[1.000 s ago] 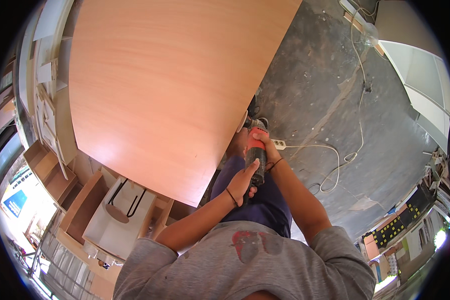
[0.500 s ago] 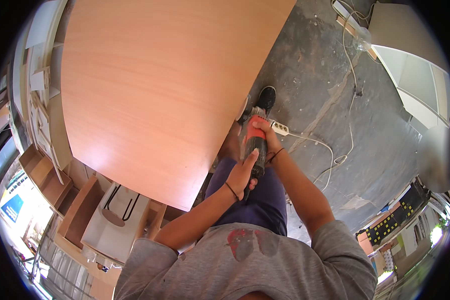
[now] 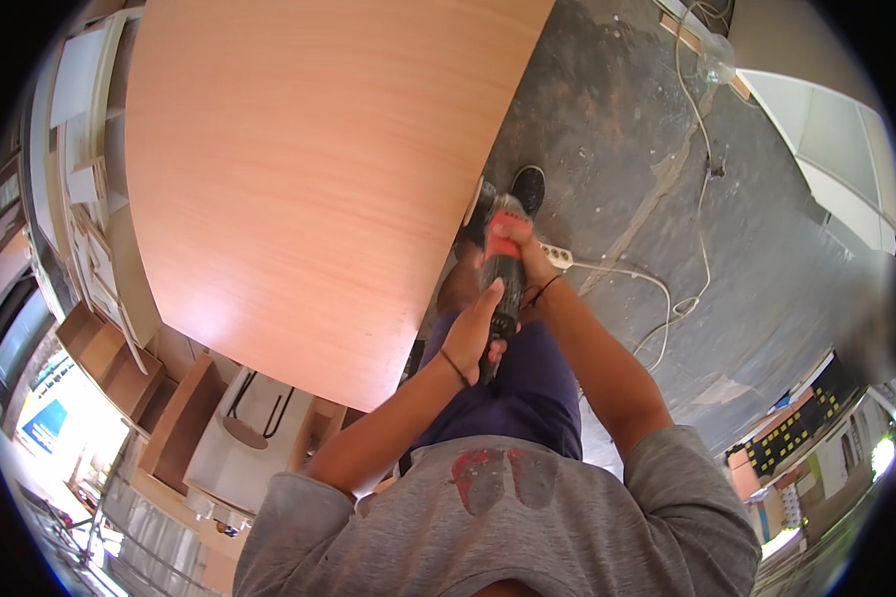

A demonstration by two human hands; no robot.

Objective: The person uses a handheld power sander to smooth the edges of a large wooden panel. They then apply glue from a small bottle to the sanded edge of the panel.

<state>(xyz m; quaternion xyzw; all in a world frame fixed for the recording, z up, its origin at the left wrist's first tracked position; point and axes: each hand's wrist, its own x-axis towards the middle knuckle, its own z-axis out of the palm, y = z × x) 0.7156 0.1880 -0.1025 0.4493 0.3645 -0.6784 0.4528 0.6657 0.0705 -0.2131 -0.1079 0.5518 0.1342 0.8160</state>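
With both hands I hold a red and black angle grinder [image 3: 506, 273], dusty and worn. My left hand [image 3: 475, 333] is wrapped round its black rear body. My right hand [image 3: 530, 255] is closed over the red front part. At the grinder's head, a pale disc [image 3: 474, 202] stands on edge against or very close to the long right edge of a wood-coloured panel [image 3: 309, 189]; whether it touches cannot be made out. The panel's broad top face fills the upper left of the view.
Behind the grinder a white power strip [image 3: 557, 256] lies on the grey floor [image 3: 617, 149], its pale cable [image 3: 702, 259] looping to the right. My black shoe [image 3: 530, 189] is just past the grinder head. Drawers [image 3: 181, 423] and board offcuts [image 3: 95, 249] stand left; a white cabinet [image 3: 826, 149] stands upper right.
The grinder's head has moved slightly up and left along the panel edge, and its disc shows more edge-on. Both hands keep their hold. The whole view has shifted a little.
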